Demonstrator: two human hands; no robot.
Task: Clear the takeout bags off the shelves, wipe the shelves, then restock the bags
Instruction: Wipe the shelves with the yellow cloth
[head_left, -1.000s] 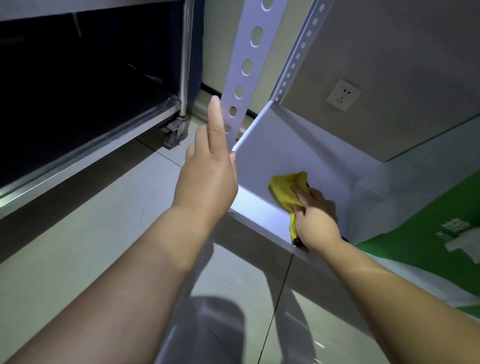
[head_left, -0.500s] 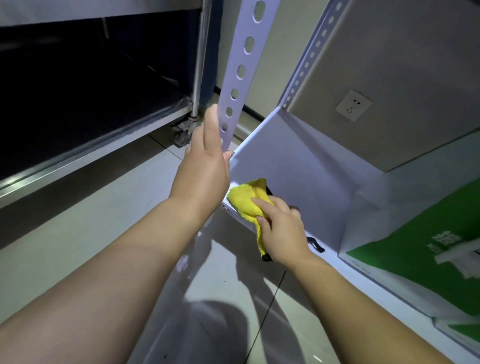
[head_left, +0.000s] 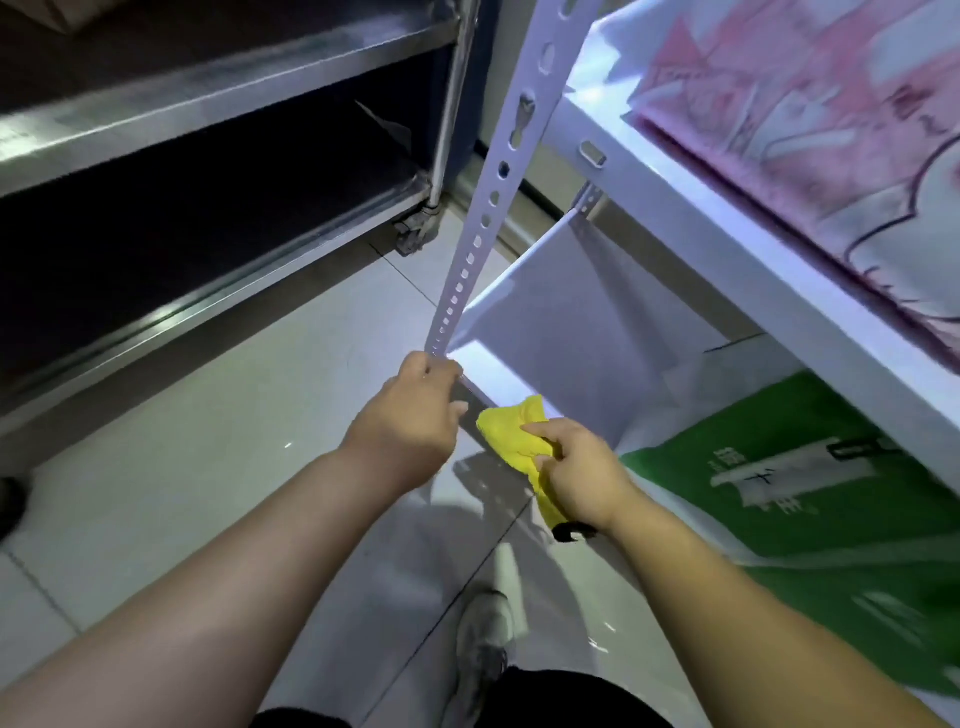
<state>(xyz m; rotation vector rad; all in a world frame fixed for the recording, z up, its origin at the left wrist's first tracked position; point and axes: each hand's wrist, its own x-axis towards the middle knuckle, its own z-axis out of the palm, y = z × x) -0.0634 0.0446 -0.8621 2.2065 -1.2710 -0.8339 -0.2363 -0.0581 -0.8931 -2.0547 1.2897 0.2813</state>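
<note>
My right hand (head_left: 582, 475) pinches a yellow cloth (head_left: 511, 428) at the front left corner of the white bottom shelf (head_left: 545, 332). My left hand (head_left: 410, 415) grips the base of the white perforated upright post (head_left: 493, 182) of the rack. A green and white takeout bag (head_left: 810, 493) lies on the bottom shelf to the right of the cloth. A pink and white bag (head_left: 810, 114) lies on the upper shelf (head_left: 691, 218) at the top right.
A stainless steel cart (head_left: 208, 171) with a caster wheel (head_left: 413, 236) stands to the left across a strip of glossy tiled floor (head_left: 208, 467). My shoe (head_left: 485, 639) is on the floor below the hands.
My head has risen, bringing the upper shelf and pink bag into view. My right hand drew the cloth from inside the shelf to its front corner. My left hand slid down and closed round the post.
</note>
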